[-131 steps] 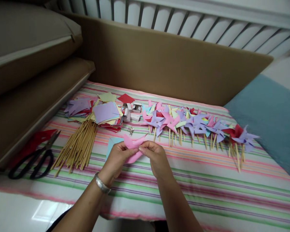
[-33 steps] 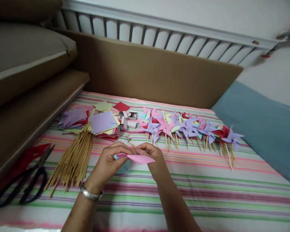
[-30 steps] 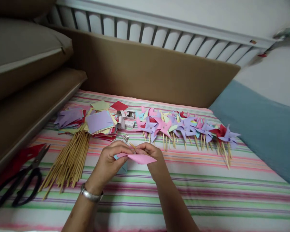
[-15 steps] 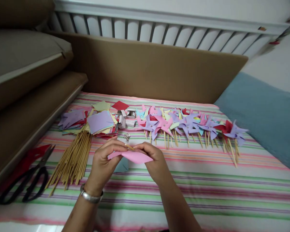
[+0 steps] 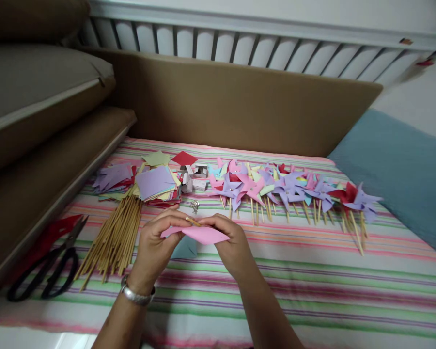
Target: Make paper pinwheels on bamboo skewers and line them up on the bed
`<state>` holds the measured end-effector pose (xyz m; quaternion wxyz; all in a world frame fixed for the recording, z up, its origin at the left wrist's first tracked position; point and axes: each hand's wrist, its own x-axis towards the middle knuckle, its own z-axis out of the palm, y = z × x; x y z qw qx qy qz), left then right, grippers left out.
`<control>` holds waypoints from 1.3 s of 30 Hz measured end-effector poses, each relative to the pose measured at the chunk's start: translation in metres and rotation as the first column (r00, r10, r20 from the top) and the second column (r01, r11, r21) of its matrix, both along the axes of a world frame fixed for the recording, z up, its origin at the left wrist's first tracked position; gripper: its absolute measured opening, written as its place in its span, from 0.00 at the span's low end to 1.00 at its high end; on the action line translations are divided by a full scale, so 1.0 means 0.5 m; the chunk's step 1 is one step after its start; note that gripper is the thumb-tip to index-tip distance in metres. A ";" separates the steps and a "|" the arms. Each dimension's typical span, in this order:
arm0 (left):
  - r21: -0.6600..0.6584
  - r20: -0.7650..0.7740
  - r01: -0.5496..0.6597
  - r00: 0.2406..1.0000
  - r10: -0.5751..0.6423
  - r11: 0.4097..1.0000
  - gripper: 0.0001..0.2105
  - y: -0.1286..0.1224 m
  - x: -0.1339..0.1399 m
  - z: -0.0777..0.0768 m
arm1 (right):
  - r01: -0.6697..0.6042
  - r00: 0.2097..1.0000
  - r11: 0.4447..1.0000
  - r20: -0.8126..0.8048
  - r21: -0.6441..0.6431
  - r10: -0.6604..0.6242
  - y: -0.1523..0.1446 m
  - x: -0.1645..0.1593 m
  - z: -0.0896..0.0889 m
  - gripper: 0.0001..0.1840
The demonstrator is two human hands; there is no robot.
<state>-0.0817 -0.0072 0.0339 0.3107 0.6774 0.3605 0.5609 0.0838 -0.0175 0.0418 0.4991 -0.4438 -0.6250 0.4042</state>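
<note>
A pink paper pinwheel (image 5: 205,235) is held between both hands, with its curved blades facing down toward me. My left hand (image 5: 160,237) pinches its left side, a silver bangle at the wrist. My right hand (image 5: 230,240) grips the right side, fingers bent at the back. The end of a wooden stick (image 5: 192,221) shows between the fingertips, behind the paper; the rest of it is hidden. Under the hands a light blue paper square (image 5: 185,248) lies on the striped cloth. Just beyond the fingers sits a small heap of shiny metal fasteners (image 5: 194,206).
Finished pinwheels (image 5: 288,189) lie in a row at the back right. To the left are wooden sticks (image 5: 111,237), stacked coloured paper (image 5: 154,183), small open boxes (image 5: 194,178) and black-handled scissors (image 5: 53,266). Brown cushions (image 5: 58,131) and a brown panel (image 5: 221,104) border the cloth.
The view has shifted slightly, so the surroundings appear a little further right. Both hands keep their hold on the pink pinwheel and stick, with hardly any movement.
</note>
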 end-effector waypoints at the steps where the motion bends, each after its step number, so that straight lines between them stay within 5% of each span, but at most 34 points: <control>1: 0.003 -0.003 0.002 1.000 -0.002 1.000 0.06 -0.001 -0.001 0.000 | -0.001 1.000 1.000 0.004 0.004 0.001 0.000 -0.001 0.000 0.13; 39: -0.063 0.019 0.023 1.000 -0.022 0.998 0.04 -0.007 -0.020 0.005 | -0.003 1.000 0.997 0.024 0.082 0.001 -0.001 -0.013 -0.021 0.15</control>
